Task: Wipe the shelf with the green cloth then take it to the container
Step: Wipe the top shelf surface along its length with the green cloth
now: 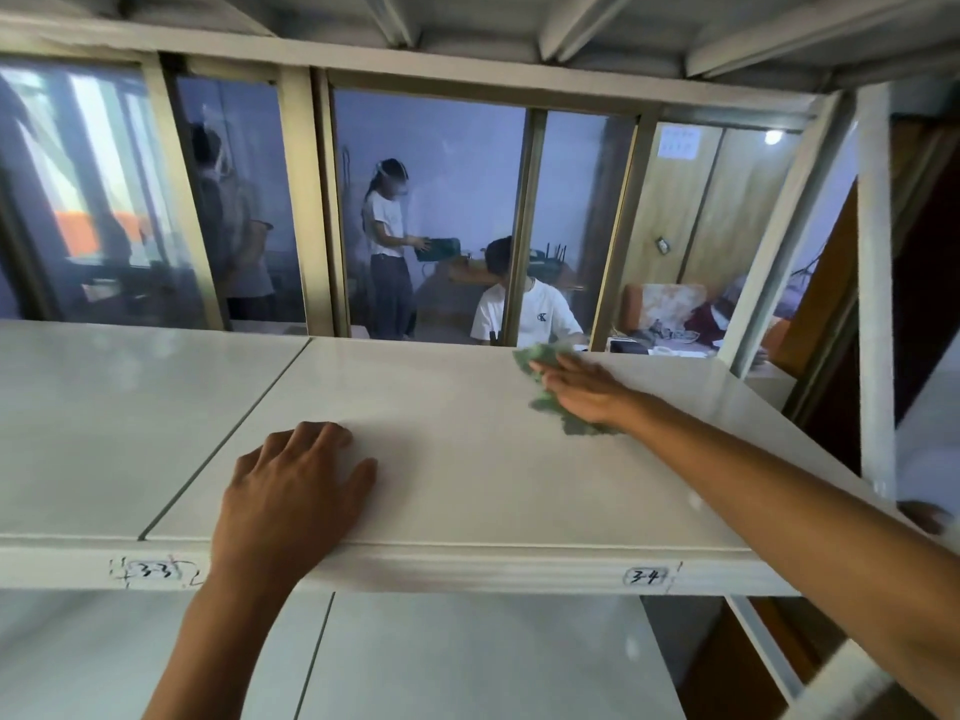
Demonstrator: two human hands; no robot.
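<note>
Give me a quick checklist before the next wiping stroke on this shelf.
1. Green cloth under the right hand: ok.
2. Cloth flat on the shelf panel marked 34: ok.
3. Left hand braced on the front edge, apart from the cloth: ok.
4. Panel bare ahead of the stroke: ok.
5. Panel marked 33 already wiped: cannot tell.
6. Container in view: not ok.

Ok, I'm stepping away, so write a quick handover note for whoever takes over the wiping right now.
Left hand: flat and empty on the shelf, near the front edge above label 33.
Right hand: pressing the green cloth onto the far right of the panel marked 34.
Done: wiping is under way.
Left: finish the shelf, then carry the cloth to the container, which is not in view.
</note>
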